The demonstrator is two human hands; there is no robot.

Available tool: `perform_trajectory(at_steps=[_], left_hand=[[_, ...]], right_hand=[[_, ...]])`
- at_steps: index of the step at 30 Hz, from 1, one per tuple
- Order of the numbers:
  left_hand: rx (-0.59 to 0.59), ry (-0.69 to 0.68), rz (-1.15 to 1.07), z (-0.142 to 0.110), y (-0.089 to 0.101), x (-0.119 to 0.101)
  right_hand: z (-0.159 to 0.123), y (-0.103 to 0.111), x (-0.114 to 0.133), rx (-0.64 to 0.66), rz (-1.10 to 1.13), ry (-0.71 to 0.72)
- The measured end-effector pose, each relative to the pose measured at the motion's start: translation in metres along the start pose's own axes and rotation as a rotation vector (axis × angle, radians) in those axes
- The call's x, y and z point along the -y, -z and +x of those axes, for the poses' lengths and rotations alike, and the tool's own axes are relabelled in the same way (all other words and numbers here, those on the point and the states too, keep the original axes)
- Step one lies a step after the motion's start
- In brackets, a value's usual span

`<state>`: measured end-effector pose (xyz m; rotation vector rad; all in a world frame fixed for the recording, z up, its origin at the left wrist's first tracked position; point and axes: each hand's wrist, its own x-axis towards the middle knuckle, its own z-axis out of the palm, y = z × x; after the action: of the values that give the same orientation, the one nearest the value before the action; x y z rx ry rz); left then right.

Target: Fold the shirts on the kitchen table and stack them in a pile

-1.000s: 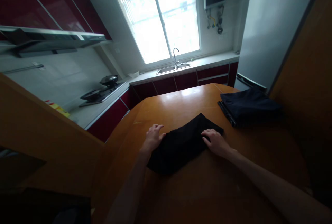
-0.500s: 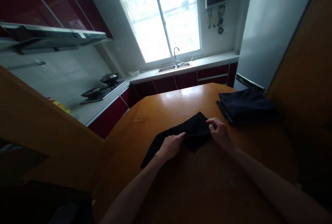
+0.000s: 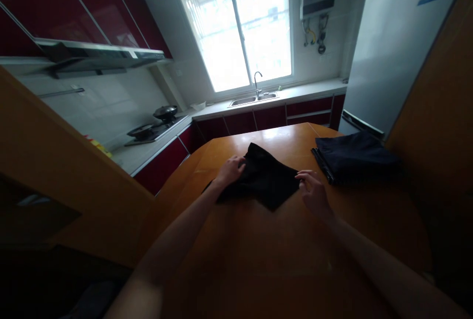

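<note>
A black garment [image 3: 271,178] lies partly bunched on the wooden table in front of me, its exact kind hard to make out in the dark cloth. At its left side, my left hand [image 3: 231,170] is closed on a raised fold, fingers curled. My right hand [image 3: 313,192] pinches the right corner between thumb and fingers. One point of the cloth hangs toward me between the hands. To the right of my right hand sits a stack of folded dark clothes [image 3: 356,156], navy on top.
The wooden table [image 3: 258,255] spans the foreground. Beyond it are a counter with a sink [image 3: 254,98], a stove with a wok [image 3: 165,111] and a pan [image 3: 140,132], and a window. A fridge [image 3: 388,53] stands at right; a wooden panel [image 3: 74,161] rises at left.
My left hand moved from the garment's left edge onto its near side, then away from me and left with a fold. My right hand shifted to the right corner. The cloth's shape has turned.
</note>
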<state>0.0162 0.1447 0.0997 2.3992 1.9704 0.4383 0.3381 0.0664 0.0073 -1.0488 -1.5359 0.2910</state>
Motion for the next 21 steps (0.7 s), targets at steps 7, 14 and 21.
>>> perform_trajectory(at_steps=[7,14,21], left_hand=[[0.171,0.093,0.084,-0.036,-0.055,0.001],[0.142,0.184,-0.056,-0.008,-0.042,0.012],[0.173,0.189,-0.340,-0.006,-0.016,0.039]], right_hand=[[-0.019,-0.018,-0.012,0.246,-0.037,-0.125],[-0.032,-0.028,-0.006,0.391,-0.003,-0.043],[-0.030,-0.025,-0.001,0.382,0.001,-0.014]])
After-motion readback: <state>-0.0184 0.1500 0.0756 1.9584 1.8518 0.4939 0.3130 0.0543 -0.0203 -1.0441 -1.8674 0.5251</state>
